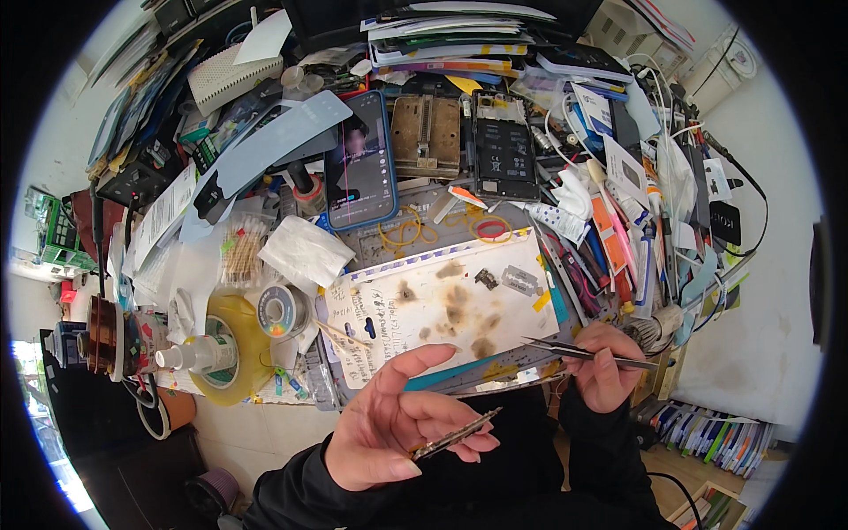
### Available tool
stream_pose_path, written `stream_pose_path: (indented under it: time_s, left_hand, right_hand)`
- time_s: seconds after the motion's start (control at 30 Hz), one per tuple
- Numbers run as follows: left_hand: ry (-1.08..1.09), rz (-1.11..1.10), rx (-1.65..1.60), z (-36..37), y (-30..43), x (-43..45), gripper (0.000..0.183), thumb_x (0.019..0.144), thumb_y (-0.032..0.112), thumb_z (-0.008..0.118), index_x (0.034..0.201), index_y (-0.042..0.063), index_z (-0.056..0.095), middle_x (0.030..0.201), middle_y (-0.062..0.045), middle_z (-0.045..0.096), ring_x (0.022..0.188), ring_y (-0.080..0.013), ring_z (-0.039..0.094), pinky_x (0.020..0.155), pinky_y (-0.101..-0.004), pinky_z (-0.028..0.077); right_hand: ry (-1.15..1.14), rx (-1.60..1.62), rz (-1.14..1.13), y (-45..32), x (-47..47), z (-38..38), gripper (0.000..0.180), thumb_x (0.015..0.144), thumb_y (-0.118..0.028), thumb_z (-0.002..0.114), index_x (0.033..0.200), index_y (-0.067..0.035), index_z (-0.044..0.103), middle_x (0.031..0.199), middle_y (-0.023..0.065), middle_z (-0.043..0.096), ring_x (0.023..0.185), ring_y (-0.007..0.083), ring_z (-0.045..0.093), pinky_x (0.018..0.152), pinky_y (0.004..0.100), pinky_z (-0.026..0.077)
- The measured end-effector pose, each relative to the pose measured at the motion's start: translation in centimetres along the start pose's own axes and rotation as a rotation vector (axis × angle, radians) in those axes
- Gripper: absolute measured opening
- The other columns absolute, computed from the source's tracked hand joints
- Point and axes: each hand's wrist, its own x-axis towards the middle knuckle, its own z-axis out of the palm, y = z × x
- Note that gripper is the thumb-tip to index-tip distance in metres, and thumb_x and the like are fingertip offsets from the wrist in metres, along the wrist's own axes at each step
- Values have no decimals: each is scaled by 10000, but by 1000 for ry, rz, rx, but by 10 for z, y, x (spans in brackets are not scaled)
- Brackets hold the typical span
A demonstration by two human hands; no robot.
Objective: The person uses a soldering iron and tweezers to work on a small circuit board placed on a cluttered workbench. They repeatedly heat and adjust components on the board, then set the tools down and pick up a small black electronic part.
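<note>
My left hand (pixel 404 424), in front of my body, holds a thin phone circuit board (pixel 456 434) seen nearly edge-on. To its right, my right hand (pixel 606 368) grips dark metal tweezers (pixel 586 354), whose tips point left over the bench edge. Beyond both hands lies a white card (pixel 430 301) with scorch marks and handwriting. On the card are a small dark part (pixel 486 279) and a razor blade (pixel 520 280). An opened phone with its battery exposed (pixel 505 149) rests behind, beside a metal board holder (pixel 425 136) and a lit smartphone (pixel 361 159).
Solder wire (pixel 281 310), a large tape roll (pixel 228 358), a white-capped bottle (pixel 199 356) and cotton swabs (pixel 242 255) crowd the left side. Screwdrivers (pixel 583 265), tubes and cables fill the right. Stacked phone parts (pixel 450 50) line the back.
</note>
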Motion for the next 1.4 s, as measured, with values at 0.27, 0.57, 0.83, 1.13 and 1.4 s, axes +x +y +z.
stream_pose_path:
  time_s: [0.27, 0.57, 0.83, 1.13, 1.4]
  left_hand:
    - [10, -14, 6, 1, 1, -1, 1057, 746, 222, 813, 1489, -10, 98, 1154, -362, 573, 1065, -478, 613, 888, -520, 530]
    - [-115, 25, -137, -7, -6, 0, 925, 823, 119, 707, 1502, -3, 90, 1217, -373, 535, 1143, -480, 570, 958, -482, 494]
    - [-112, 41, -138, -6, -5, 3, 933, 820, 126, 717, 1499, -8, 92, 1210, -366, 541, 1133, -473, 579, 959, -484, 492]
    - [272, 876, 1210, 5, 1, 0, 1133, 623, 39, 883, 1445, 0, 103, 1080, -277, 626, 1013, -355, 652, 927, -441, 506]
    - [190, 963, 1989, 15, 14, -11, 1193, 654, 165, 874, 1475, -23, 29, 1096, -267, 607, 984, -336, 640, 904, -416, 495]
  right_hand:
    - [6, -4, 4, 0, 0, 0, 230, 937, -168, 595, 933, 62, 603, 754, 171, 613, 581, 176, 554, 500, 262, 453]
    - [3, 6, -4, 1, 0, 0, 213, 931, -150, 592, 934, 63, 607, 753, 172, 611, 587, 179, 554, 492, 266, 454]
    - [1, 14, -14, 2, 0, -1, 207, 929, -145, 590, 936, 62, 608, 750, 168, 607, 585, 179, 551, 487, 268, 452]
    - [-17, 20, -5, 2, 1, -2, 172, 914, -93, 564, 937, 72, 610, 742, 183, 615, 585, 181, 550, 521, 272, 449]
    - [-11, 27, -3, 2, -1, -2, 190, 920, -104, 574, 945, 80, 614, 761, 191, 630, 607, 185, 548, 529, 277, 448]
